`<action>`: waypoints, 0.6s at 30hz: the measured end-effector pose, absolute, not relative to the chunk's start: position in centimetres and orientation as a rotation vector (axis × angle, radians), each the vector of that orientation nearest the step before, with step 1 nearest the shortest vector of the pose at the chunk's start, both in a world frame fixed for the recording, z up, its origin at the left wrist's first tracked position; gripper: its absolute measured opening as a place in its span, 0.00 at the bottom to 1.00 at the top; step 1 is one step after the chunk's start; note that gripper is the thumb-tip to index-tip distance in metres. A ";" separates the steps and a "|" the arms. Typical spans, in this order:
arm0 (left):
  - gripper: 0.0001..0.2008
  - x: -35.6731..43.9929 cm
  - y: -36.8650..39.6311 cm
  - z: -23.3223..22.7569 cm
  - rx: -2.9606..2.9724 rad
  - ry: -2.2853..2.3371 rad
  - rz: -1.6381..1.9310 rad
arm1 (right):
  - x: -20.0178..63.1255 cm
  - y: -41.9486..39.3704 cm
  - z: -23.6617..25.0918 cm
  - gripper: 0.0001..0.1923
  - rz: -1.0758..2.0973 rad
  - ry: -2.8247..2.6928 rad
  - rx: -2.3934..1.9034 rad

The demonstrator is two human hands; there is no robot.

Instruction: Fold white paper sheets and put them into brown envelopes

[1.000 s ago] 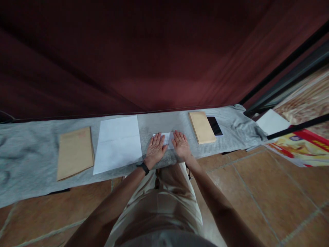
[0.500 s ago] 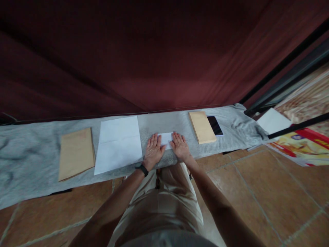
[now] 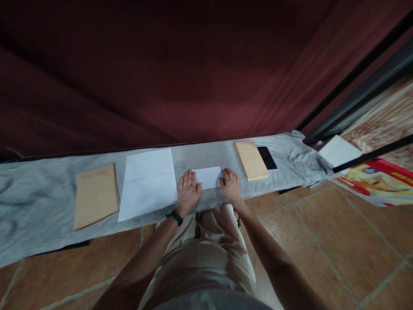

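Note:
A folded white sheet of paper (image 3: 208, 177) lies flat on the grey cloth in front of me. At its left end, my left hand (image 3: 189, 191) rests palm down, fingers stretched out and thumb beside the paper's edge. My right hand (image 3: 230, 186) is at the right end, fingers slightly bent and thumb against the edge. Neither hand appears to grip the paper. Left of my left hand is a larger stack or sheet of white paper (image 3: 148, 183) with a crease across it.
A brown envelope stack (image 3: 96, 196) lies far left. To the right are another bundle of tan envelopes (image 3: 251, 160) and a dark phone (image 3: 267, 157) partly beside it. Grey cloth (image 3: 206, 150) covers the narrow table. Black metal bars (image 3: 371, 155) and a colourful printed box (image 3: 380, 181) stand at right.
Both hands have slid outward from the middle of the folded paper to its ends, uncovering more of it. My right hand's fingers are more bent.

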State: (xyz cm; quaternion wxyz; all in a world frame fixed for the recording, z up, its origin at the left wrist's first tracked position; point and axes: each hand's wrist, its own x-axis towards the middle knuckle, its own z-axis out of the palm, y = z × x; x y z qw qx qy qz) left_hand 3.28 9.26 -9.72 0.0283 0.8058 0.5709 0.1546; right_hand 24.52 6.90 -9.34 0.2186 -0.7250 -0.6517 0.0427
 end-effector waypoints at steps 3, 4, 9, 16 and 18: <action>0.33 3.3 9.2 -9.7 2.486 1.762 0.478 | 23.6 7.2 -8.2 0.20 0.173 -1.717 -2.155; 0.33 3.3 9.2 -9.6 2.483 1.761 0.479 | 23.3 7.3 -7.8 0.19 0.193 -1.708 -2.193; 0.33 3.3 9.1 -9.4 2.488 1.752 0.479 | 22.7 8.3 -6.9 0.15 0.327 -1.629 -2.281; 0.31 3.0 9.0 -8.7 2.504 1.739 0.453 | 24.1 8.4 -6.5 0.10 0.575 -1.398 -1.996; 0.32 3.1 8.5 -8.2 2.529 1.703 0.501 | 24.4 8.1 -5.9 0.11 0.564 -1.388 -1.964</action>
